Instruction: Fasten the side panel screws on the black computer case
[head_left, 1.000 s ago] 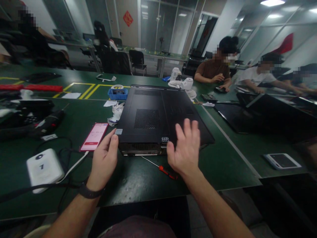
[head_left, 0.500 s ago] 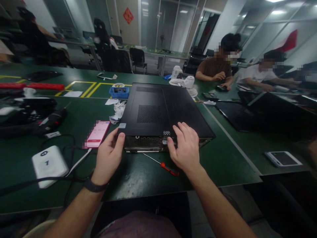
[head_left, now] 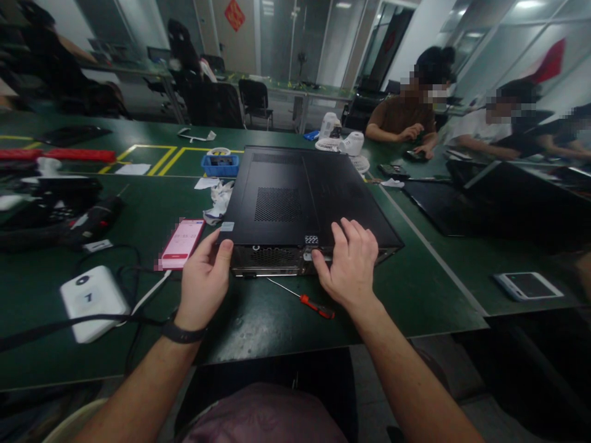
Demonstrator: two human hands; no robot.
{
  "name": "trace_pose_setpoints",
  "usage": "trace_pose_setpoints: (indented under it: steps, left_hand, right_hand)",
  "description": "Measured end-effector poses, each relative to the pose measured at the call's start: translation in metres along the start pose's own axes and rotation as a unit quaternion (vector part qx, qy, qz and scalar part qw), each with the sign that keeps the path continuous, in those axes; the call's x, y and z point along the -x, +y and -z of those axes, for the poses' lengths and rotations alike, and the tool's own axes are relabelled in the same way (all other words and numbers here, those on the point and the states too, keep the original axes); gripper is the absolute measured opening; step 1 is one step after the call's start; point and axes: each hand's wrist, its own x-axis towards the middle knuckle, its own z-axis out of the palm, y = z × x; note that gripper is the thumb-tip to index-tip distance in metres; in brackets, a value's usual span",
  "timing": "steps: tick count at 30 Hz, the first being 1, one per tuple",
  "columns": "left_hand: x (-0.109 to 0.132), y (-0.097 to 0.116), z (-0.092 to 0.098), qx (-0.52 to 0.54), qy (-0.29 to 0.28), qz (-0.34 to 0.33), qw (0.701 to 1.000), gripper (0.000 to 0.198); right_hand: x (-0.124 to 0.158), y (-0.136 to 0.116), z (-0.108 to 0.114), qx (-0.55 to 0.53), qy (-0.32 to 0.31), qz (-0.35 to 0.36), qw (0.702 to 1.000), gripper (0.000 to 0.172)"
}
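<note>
A black computer case [head_left: 295, 197] lies flat on the green table [head_left: 406, 295] in front of me, its vented rear end facing me. My left hand [head_left: 205, 280] grips the case's near left corner, thumb on the edge. My right hand [head_left: 351, 261] rests over the near right edge, fingers curled on the top panel and thumb on the rear face. A red-handled screwdriver [head_left: 307, 300] lies on the table just below the case, between my hands.
A pink phone [head_left: 181, 243] lies left of the case, with a white device [head_left: 92, 301] and black cables further left. A blue tray [head_left: 220, 165], crumpled tissue [head_left: 219, 200] and small white fans [head_left: 351, 151] stand behind. Other people sit at the right; a tablet [head_left: 526, 285] lies there.
My right hand came down from hovering open above the top panel and closed on the case's near right edge. My left hand shifted onto the near left corner.
</note>
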Motion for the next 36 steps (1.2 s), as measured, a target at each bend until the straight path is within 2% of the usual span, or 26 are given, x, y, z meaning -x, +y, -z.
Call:
trace_pose_setpoints:
  steps: [14, 21, 25, 28, 32, 34, 36]
  left_hand:
    - [-0.021, -0.007, -0.005, 0.04, 0.019, -0.007, 0.999, 0.05]
    - [-0.019, 0.0, -0.005, 0.048, 0.022, -0.002, 0.999, 0.046]
    - [-0.019, 0.001, -0.005, 0.043, 0.022, 0.005, 0.999, 0.045]
    - [-0.018, 0.002, -0.005, 0.045, 0.025, 0.008, 0.999, 0.047]
    - [-0.018, 0.005, -0.004, 0.045, 0.017, 0.01, 0.999, 0.046]
    - [-0.018, 0.007, -0.004, 0.044, 0.016, 0.012, 0.999, 0.046]
    - [-0.018, 0.006, -0.005, 0.048, 0.018, 0.014, 0.999, 0.047]
  right_hand:
    - [-0.009, -0.008, -0.007, -0.01, -0.035, -0.019, 0.999, 0.064]
    - [-0.002, -0.001, 0.005, -0.051, -0.058, 0.007, 0.997, 0.068]
    - [0.004, 0.005, 0.011, -0.064, -0.047, -0.002, 0.997, 0.068]
    - [0.005, 0.018, 0.014, -0.05, 0.0, -0.052, 0.997, 0.062]
    - [0.003, 0.05, 0.012, -0.071, 0.072, -0.168, 0.981, 0.061]
    - [0.002, 0.064, 0.01, -0.116, 0.062, -0.237, 0.962, 0.067]
    - [0.003, 0.074, 0.008, -0.16, 0.021, -0.32, 0.934, 0.072]
